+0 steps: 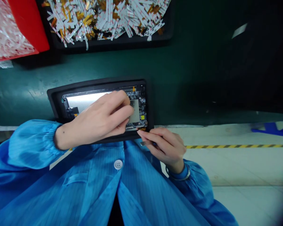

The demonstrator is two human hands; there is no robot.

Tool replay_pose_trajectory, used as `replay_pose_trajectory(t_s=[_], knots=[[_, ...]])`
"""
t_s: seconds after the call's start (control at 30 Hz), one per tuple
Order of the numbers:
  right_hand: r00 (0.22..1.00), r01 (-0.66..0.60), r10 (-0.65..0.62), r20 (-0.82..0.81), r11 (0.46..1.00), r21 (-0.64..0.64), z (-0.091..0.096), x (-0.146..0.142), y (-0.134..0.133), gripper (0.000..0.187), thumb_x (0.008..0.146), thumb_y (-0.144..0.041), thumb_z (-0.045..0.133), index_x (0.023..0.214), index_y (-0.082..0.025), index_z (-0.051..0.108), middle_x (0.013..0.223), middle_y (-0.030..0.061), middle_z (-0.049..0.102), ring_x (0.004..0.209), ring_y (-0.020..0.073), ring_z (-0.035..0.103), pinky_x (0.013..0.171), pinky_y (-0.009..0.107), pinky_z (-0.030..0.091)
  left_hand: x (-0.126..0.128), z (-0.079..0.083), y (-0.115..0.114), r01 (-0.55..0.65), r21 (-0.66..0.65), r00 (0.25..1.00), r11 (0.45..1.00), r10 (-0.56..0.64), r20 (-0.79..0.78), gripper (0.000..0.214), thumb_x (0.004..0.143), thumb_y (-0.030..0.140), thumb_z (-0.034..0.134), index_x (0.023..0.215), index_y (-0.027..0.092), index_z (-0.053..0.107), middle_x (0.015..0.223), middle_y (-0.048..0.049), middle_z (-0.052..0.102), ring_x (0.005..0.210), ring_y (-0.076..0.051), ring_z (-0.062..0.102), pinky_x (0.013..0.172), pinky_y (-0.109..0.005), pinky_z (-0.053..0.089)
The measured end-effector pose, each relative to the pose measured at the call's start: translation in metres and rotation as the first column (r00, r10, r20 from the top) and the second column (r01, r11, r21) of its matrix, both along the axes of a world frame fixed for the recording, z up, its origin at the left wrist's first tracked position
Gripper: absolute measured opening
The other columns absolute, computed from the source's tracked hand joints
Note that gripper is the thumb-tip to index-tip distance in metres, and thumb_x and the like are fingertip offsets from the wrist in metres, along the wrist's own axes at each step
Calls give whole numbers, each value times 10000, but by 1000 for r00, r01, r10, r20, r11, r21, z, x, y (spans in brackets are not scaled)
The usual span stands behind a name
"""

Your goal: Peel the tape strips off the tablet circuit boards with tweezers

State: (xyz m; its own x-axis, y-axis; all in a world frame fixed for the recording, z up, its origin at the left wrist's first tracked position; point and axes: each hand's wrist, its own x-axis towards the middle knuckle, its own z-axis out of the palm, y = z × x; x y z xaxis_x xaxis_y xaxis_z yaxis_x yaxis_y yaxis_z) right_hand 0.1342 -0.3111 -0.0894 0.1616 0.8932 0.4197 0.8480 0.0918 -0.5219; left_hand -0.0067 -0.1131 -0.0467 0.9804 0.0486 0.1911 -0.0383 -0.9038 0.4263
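Note:
A black tray (54,94) lies on the green bench and holds an opened tablet-like device with a silver panel (82,100) and a circuit board (141,106). My left hand (101,119) rests over the device, its fingers curled and pressed down on the board's metal shield. Just off the tray's near right corner, my right hand (163,144) is closed in a pinch on a thin metal tool, possibly tweezers (143,143), with its fingertips touching the board's lower edge. Blue coat sleeves cover both arms.
A black bin (108,45) of white and orange flat ribbon strips sits at the back. A red bin (30,28) with clear plastic scraps stands at the back left. The bench edge runs behind my hands; the floor with a yellow-black striped line (238,146) lies to the right.

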Motion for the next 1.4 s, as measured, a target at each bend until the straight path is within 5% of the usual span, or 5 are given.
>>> replay_pose_trajectory(t_s=[0.67, 0.83, 0.97, 1.2, 1.4], knots=[[999, -44, 42, -18, 977, -207, 20, 3, 16, 86, 902, -86, 605, 894, -163, 644, 802, 17, 656, 682, 93, 617, 570, 201, 478, -12, -22, -4, 210, -154, 975, 966, -218, -36, 273, 995, 215, 467, 1213, 92, 576, 1224, -130, 621, 1124, -276, 548, 958, -436, 499], [987, 99, -135, -89, 939, -330, 14, 13, 20, 316, 903, -448, 641, 792, -196, 486, 805, 3, 510, 561, 75, 465, 448, 205, 369, -10, -27, -2, 234, -184, 968, 955, -246, -45, 284, 993, 195, 461, 1244, 126, 576, 1260, -113, 599, 1148, -257, 515, 993, -416, 465], [972, 104, -185, -148, 893, -439, 11, 23, 23, 506, 840, -681, 583, 761, -219, 393, 733, -38, 414, 502, 71, 323, 449, 216, 326, -7, -28, -2, 252, -129, 965, 959, -259, -40, 274, 1006, 232, 455, 1233, 172, 596, 1235, -90, 603, 1111, -252, 508, 936, -404, 464], [949, 77, -237, -208, 813, -578, 16, 24, 31, 545, 798, -702, 615, 731, -216, 379, 706, -48, 419, 502, 68, 315, 451, 216, 275, -3, -23, -12, 313, 190, 949, 930, -300, -92, 188, 980, 180, 496, 1099, 221, 635, 1206, -60, 616, 1064, -299, 546, 776, -411, 436], [839, 2, -262, -477, 878, -479, 21, 33, 20, 412, 748, -522, 774, 810, -205, 516, 756, -50, 530, 531, 57, 411, 482, 208, 382, -13, 2, 5, 227, 272, 969, 935, -190, -156, 358, 996, 156, 453, 1328, 276, 515, 1307, -75, 562, 1156, -285, 553, 876, -430, 482]])
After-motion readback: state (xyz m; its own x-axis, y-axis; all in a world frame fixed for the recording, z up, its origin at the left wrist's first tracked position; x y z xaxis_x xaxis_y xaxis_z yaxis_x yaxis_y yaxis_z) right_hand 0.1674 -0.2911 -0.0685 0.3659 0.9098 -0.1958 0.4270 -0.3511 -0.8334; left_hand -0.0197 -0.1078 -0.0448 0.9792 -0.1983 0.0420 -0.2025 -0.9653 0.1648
